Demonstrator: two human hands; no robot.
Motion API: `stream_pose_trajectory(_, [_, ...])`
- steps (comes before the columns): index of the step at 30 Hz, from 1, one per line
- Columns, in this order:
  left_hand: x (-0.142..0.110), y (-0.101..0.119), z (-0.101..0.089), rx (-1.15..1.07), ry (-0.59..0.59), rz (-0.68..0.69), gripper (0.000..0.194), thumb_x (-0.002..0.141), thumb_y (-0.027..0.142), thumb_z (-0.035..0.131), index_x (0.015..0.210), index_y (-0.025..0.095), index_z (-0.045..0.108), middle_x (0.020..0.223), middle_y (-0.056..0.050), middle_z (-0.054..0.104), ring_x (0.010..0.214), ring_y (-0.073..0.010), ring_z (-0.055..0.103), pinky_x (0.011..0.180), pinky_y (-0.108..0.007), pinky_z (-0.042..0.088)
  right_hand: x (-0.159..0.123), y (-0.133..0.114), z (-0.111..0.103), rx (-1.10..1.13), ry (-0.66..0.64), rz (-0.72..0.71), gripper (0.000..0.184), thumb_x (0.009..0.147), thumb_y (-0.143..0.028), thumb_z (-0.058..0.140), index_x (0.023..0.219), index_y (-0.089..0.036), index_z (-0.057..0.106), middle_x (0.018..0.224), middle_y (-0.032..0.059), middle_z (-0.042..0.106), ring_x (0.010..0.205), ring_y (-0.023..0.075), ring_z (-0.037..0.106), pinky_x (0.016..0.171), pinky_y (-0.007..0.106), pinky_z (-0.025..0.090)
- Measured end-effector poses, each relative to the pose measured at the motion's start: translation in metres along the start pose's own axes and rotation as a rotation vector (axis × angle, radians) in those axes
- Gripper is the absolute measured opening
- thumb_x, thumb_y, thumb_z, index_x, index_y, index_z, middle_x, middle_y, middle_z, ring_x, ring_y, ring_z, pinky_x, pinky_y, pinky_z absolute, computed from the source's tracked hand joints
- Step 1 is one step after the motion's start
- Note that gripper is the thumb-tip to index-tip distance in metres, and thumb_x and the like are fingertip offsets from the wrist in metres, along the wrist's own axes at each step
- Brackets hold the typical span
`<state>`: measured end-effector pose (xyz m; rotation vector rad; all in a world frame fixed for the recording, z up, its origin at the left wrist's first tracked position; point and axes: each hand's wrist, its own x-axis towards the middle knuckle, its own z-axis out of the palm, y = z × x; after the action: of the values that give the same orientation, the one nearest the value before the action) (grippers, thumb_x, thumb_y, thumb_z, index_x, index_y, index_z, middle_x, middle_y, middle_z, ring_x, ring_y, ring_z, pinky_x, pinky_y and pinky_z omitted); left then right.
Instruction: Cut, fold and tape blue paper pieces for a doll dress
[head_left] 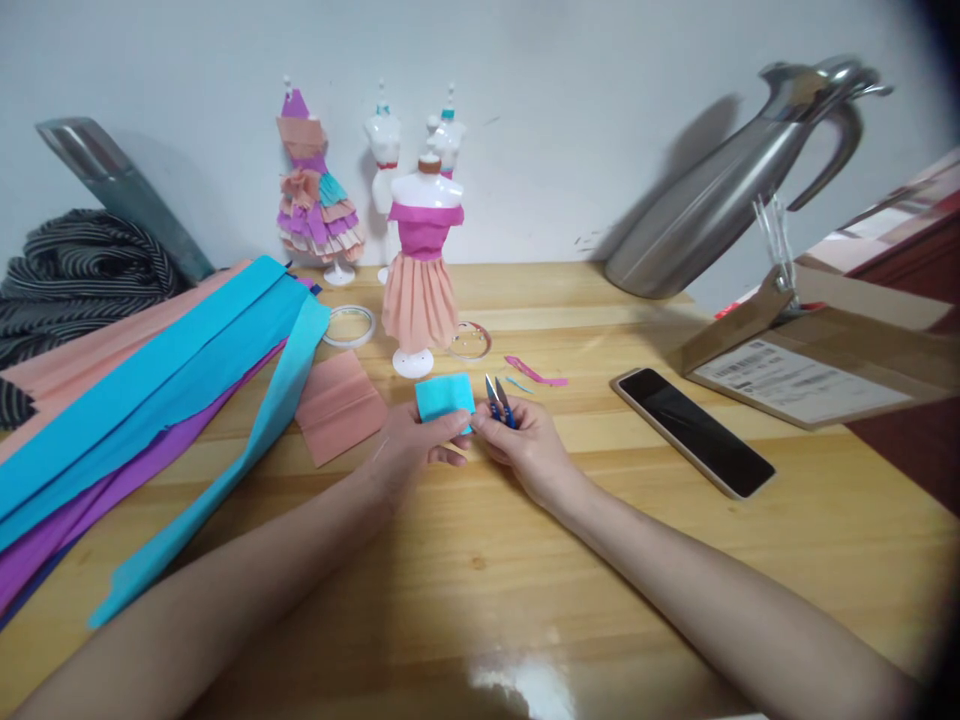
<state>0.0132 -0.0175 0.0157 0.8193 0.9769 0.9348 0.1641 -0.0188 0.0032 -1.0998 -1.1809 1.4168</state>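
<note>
Turquoise crepe-paper piece held by left hand, fingers closed on it, over desk, in front of peach-skirted mini mannequin. Right hand grips blue-handled scissors, blades parted, just beside paper.

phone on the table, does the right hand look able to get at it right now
Probably yes: the phone lies off to the right of the right hand, with nothing visible between them. That hand's grip is taken up by scissors, though, so lifting the phone might mean setting them down first.
</note>
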Motion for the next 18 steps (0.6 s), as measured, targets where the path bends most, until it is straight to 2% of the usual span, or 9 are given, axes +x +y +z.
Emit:
stream_pose_trajectory(4, [0.0,0.001,0.004,0.129,0.101,0.043,0.022,0.058,0.028,0.078,0.069,0.011,0.069,0.058,-0.002,0.064,0.053,-0.0109,0.057,0.053,-0.024,0.051,-0.001,-0.004,0.001,-0.016,-0.027,-0.009,0.034,0.068,-0.042,0.073,0.059,-0.018,0.051,0.046,-0.0082,0.037,0.043,0.0057,0.027,0.043,0.023,0.02])
stream_pose_trajectory(8, [0.0,0.003,0.006,0.174,0.146,0.049,0.017,0.057,0.025,0.076,0.063,0.012,0.068,0.055,-0.001,0.064,0.049,-0.0103,0.056,0.049,-0.023,0.049,-0.001,-0.005,0.001,-0.01,-0.016,0.011,0.034,0.067,-0.042,0.074,0.059,-0.018,0.051,0.044,-0.0092,0.033,0.042,0.0057,0.026,0.043,0.023,0.019])
stream_pose_trajectory(14, [0.002,0.0,0.004,0.117,0.133,0.085,0.015,0.059,0.025,0.074,0.062,0.012,0.068,0.055,-0.002,0.064,0.049,-0.0107,0.056,0.05,-0.023,0.048,-0.002,-0.001,0.001,0.12,-0.012,0.065,0.035,0.07,-0.046,0.072,0.064,-0.018,0.053,0.046,-0.0099,0.03,0.04,0.0041,0.019,0.041,0.022,0.01])
stream_pose_trajectory(18, [0.002,0.002,0.002,0.08,0.19,0.124,0.015,0.062,0.026,0.073,0.061,0.012,0.067,0.056,-0.002,0.064,0.052,-0.0105,0.055,0.053,-0.024,0.046,-0.007,0.006,0.003,0.213,-0.019,0.03,0.04,0.078,-0.054,0.06,0.076,-0.015,0.061,0.052,-0.0068,0.037,0.041,0.0054,0.023,0.04,0.023,0.011])
